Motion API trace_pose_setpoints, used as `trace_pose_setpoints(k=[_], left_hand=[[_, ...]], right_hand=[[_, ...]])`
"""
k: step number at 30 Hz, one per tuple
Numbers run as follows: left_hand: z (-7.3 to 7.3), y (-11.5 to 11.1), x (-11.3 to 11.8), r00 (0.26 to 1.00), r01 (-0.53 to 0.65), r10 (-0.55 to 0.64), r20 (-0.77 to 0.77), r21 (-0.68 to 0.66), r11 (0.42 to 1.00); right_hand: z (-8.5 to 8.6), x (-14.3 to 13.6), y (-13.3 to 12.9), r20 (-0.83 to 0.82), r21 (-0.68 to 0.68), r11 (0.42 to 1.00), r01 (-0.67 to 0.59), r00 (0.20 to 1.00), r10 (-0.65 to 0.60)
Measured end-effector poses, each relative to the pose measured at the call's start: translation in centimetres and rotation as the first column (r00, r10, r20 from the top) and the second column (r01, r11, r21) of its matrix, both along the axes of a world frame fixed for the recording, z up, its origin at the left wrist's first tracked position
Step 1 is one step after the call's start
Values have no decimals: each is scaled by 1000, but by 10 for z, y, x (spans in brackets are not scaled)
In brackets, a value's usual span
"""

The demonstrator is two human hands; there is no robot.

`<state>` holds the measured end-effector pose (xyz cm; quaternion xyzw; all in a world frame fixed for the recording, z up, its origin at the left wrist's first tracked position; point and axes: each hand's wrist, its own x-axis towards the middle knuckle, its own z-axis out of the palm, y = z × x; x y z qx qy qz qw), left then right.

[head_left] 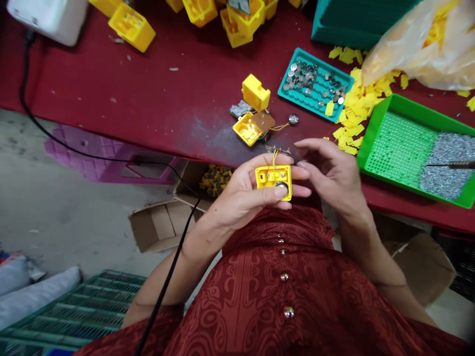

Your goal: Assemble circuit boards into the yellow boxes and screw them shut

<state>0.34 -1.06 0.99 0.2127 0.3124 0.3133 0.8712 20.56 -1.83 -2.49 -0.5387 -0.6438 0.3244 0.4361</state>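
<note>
My left hand is closed around a small yellow plastic housing, its open side facing up. My left thumb presses on a round metal disc, like a small speaker, inside it. Thin wires run from the housing to a narrow circuit board at its upper edge. To the right, my right hand hovers beside the left fingertips, thumb and forefinger apart, with nothing visible between them. Just beyond lie another opened yellow housing with a brown board and a wired speaker, and a yellow block-shaped housing.
A teal tray holds round metal discs. Yellow flat pieces are heaped beside it. On the right, a green basket contains many screws and a screwdriver. A black cable crosses on the left; cardboard boxes stand below.
</note>
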Motion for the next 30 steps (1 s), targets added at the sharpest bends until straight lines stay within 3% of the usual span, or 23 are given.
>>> trace_pose_setpoints(k=[2,5,8,10,15,22,26,30], left_hand=[[2,0,-5,995,43,-42,87,-13,999],[4,1,-12,979,90,-84,188,-25,996],[3,1,-15,960,114,-101,260,-37,993],[1,2,-16,958,119,-105,268,-38,992],[-4,3,-17,993,46,-41,109,-42,998],[-11,-1,-12,973,-64,83,-217,93,994],[-13,-2,-11,961,-163,180,-210,94,982],[-12,2,-16,975,-204,198,-99,-52,978]], right_hand=[[-10,-6,8,-161,-61,990,-124,980,113],[-17,-19,18,-383,-24,976,-216,904,191],[-16,-29,21,-526,44,983,-178,833,174],[-11,-31,18,-550,37,992,-118,827,118],[10,-28,9,-344,36,998,60,938,-44],[37,-26,7,-84,45,999,10,996,-7],[44,-33,-2,16,62,998,-8,1000,7],[44,-39,-10,117,194,973,-122,988,100]])
